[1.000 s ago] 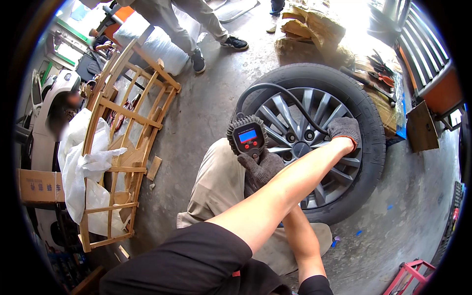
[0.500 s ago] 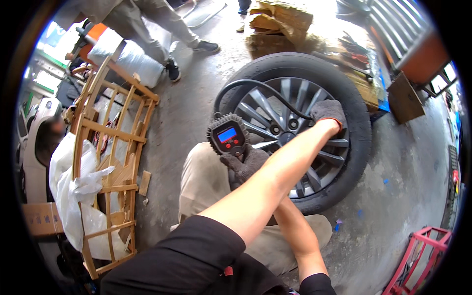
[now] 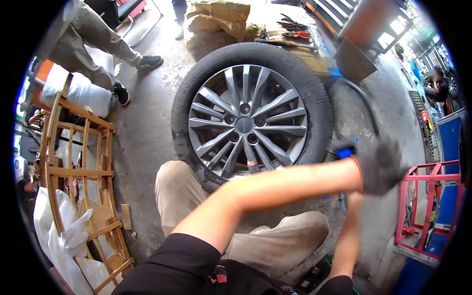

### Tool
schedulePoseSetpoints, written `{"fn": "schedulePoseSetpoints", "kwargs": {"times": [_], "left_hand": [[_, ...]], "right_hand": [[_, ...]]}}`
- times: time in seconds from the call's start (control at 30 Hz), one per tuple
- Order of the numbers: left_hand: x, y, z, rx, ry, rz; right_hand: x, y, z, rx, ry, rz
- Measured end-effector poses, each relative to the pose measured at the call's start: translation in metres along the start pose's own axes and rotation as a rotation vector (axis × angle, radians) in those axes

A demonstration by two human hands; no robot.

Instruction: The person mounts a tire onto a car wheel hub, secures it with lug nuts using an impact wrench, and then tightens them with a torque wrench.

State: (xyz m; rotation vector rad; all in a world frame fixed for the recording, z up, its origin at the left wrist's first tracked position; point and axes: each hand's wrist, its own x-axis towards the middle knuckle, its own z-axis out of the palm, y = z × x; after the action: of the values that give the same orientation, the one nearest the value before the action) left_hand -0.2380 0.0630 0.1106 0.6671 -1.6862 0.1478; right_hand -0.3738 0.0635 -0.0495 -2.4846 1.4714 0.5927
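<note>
A car wheel [image 3: 244, 125] with a grey multi-spoke alloy rim and black tyre lies flat on the floor before my knees. My left arm reaches across to the right, and my left hand [image 3: 382, 166], in a dark grey glove, is smeared by motion beside the wheel. My right forearm [image 3: 347, 236] rises behind the left wrist, which hides most of my right hand. Just past that wrist shows the black digital tyre gauge [image 3: 345, 152] with its blue screen, blurred, at my right hand. Its black hose [image 3: 363, 93] loops beyond, down to the left glove.
A wooden slatted frame [image 3: 81, 172] with white plastic stands at left. Pliers [image 3: 297, 34] lie on a package behind the wheel. A red metal frame [image 3: 428, 211] stands at right. One person's legs [image 3: 93, 44] are at far left; another person [image 3: 435, 86] is at far right.
Both hands have swung right, away from the wheel, with the gauge and hose. The left hand has left the rim's edge. The view has turned to the right.
</note>
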Motion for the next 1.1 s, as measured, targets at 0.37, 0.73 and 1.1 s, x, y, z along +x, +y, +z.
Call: {"fn": "schedulePoseSetpoints", "kwargs": {"times": [0.37, 0.73, 1.1], "left_hand": [[-0.218, 0.014, 0.012, -0.52, -1.022, -0.658], [-0.2, -0.048, -0.085, -1.173, -0.168, -1.792], [-0.173, -0.172, -0.15, -1.466, 0.428, -1.952]], "right_hand": [[-0.104, 0.21, 0.257, 0.09, -0.264, 0.645], [0.05, -0.059, -0.047, 1.164, 1.054, -0.005], [0.114, -0.212, -0.092, 0.663, 0.637, -0.107]]}}
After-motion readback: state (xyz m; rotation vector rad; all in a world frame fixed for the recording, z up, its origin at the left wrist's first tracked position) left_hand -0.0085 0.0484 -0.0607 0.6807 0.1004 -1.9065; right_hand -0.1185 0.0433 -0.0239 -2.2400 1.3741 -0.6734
